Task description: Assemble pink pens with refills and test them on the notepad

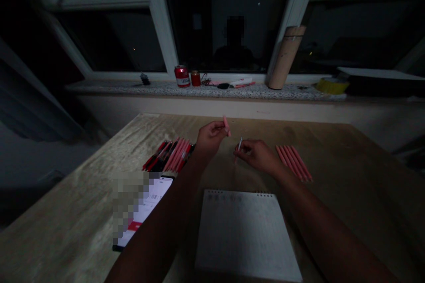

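One pink piece (227, 126) was pinched between closed fingertips of the left hand (211, 136); one thin stick (240, 143) was pinched likewise by the right hand (255, 153). Both items were apart, beyond the notepad (246, 236).

Left pen bundle (173, 154): pink, red, black
Right pen row (292, 162): pink
Spiral notepad (245, 234): greyish white
Tabletop (83, 194): mottled beige
Stone sill (162, 88): speckled grey
Drink can (182, 76): red and white
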